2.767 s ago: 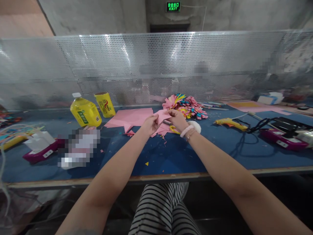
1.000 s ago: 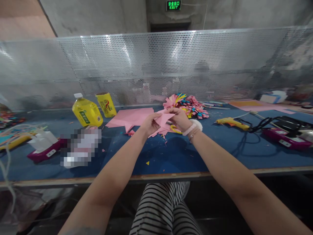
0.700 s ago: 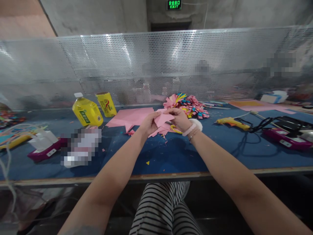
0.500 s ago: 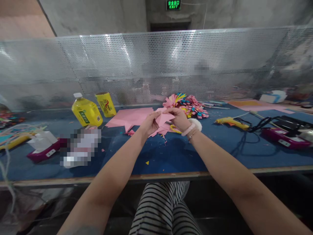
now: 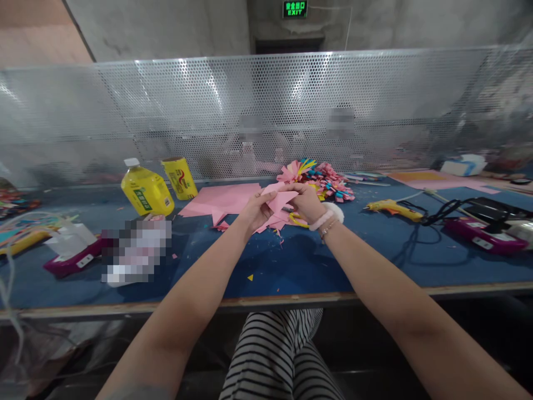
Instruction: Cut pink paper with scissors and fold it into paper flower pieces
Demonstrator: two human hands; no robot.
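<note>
Between my two hands is a folded piece of pink paper (image 5: 280, 200), held up above the table. My left hand (image 5: 259, 210) pinches its left side, thumb on top. The fingers of my right hand (image 5: 307, 203) close on its right edge; their tips are partly hidden. Below lie pink paper scraps (image 5: 270, 223) and a yellow-handled tool (image 5: 300, 223), partly covered by my right hand. A stack of pink paper sheets (image 5: 220, 199) lies just left of my left hand. Behind my right hand sits a heap of pink, yellow and blue paper strips (image 5: 333, 180).
On the blue table (image 5: 287, 266) stand a yellow liquid bottle (image 5: 146, 191) and a yellow canister (image 5: 180, 178) at left. A yellow glue gun (image 5: 395, 209) and purple power strip (image 5: 485, 236) lie right, another purple power strip (image 5: 75, 260) left. A perforated metal screen (image 5: 200, 111) rises behind.
The pink paper has tilted and its folded flap shows differently between my fingers. Both hands stay in nearly the same place.
</note>
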